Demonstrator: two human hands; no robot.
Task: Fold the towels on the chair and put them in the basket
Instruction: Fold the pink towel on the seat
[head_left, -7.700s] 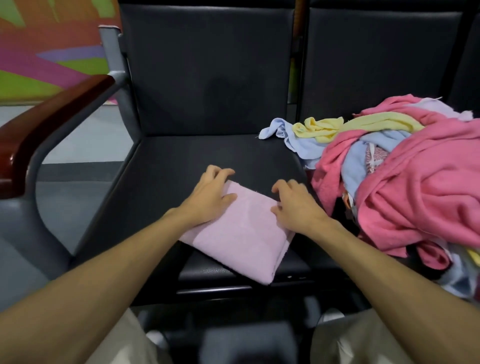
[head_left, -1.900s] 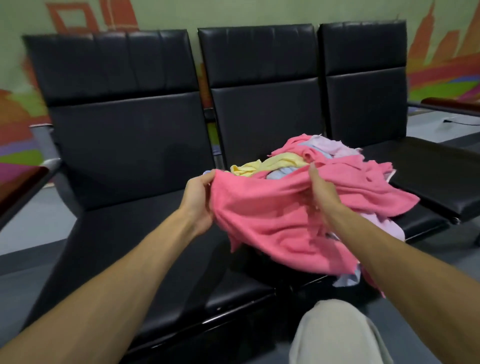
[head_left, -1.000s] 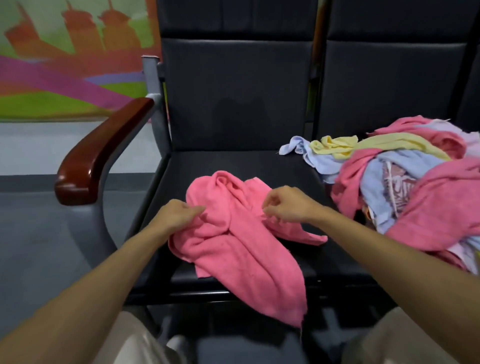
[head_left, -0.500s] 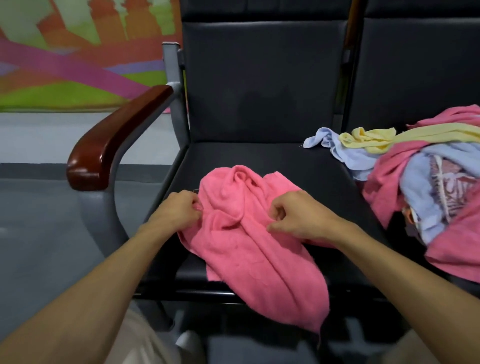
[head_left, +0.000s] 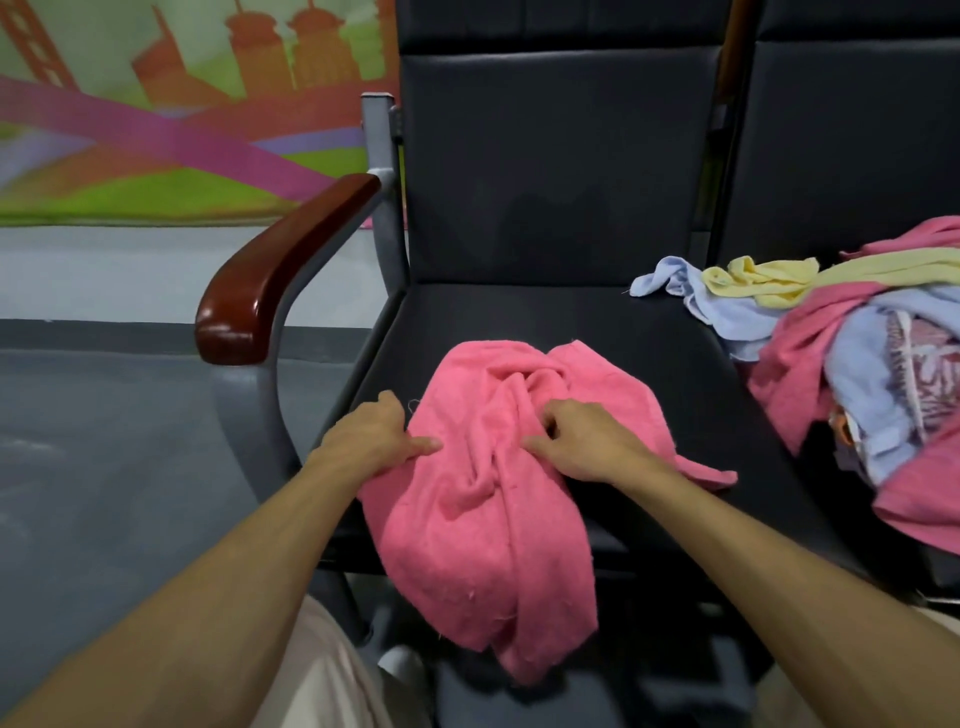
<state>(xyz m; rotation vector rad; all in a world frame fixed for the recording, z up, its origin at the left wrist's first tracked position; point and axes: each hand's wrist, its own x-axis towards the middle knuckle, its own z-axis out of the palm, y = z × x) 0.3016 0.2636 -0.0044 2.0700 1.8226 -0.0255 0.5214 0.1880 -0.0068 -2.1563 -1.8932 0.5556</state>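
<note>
A crumpled pink towel (head_left: 488, 499) lies on the black chair seat (head_left: 545, 322), and its near end hangs over the front edge. My left hand (head_left: 371, 441) holds the towel's left edge with the thumb on top. My right hand (head_left: 582, 441) pinches a fold near the towel's middle with curled fingers. A pile of unfolded towels (head_left: 872, 364) in pink, blue and yellow sits on the neighbouring seat to the right. No basket is in view.
A wooden armrest (head_left: 280, 275) on a grey metal frame stands left of the seat. The black backrest (head_left: 550, 166) rises behind. Grey floor (head_left: 114, 426) lies to the left, and my knees show at the bottom edge.
Both hands have stayed on the pink towel and shifted their hold a little. The towel lies slightly more spread on the seat than half a second ago.
</note>
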